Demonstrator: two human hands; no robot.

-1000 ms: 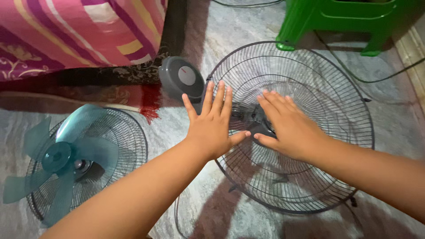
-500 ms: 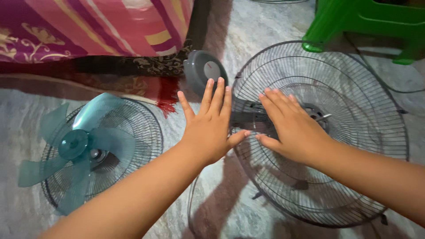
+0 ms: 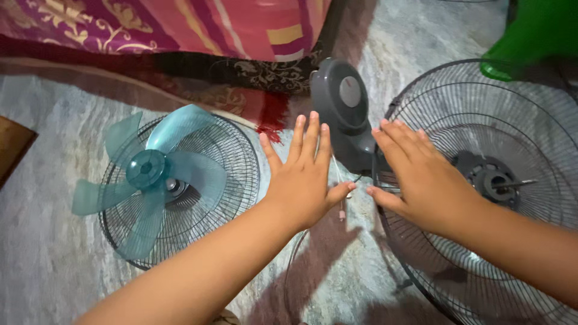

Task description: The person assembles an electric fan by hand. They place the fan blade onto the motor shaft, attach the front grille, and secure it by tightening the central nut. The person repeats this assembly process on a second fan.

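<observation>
Both hands are held flat, fingers spread, above the floor. My left hand (image 3: 304, 177) hovers over bare floor between two fan parts and holds nothing. My right hand (image 3: 421, 177) is over the left rim of a large dark wire fan guard (image 3: 512, 120) whose motor hub and shaft (image 3: 494, 177) show at its middle; whether it touches the wire I cannot tell. A grey fan motor housing (image 3: 343, 108) lies just beyond my fingertips. To the left lies a teal fan blade (image 3: 150, 174) resting on a second wire guard (image 3: 238, 162).
A bed edge with pink, purple and striped cloth (image 3: 180, 24) runs along the top. A green plastic stool (image 3: 536, 36) stands at the top right. A brown flat object (image 3: 12, 144) is at the left edge. The floor (image 3: 54, 253) is grey marbled stone.
The view has swung left: the big guard has slid right, the teal blade and its guard toward the centre. My hands stay flat and spread, the left one no longer over the guard.
</observation>
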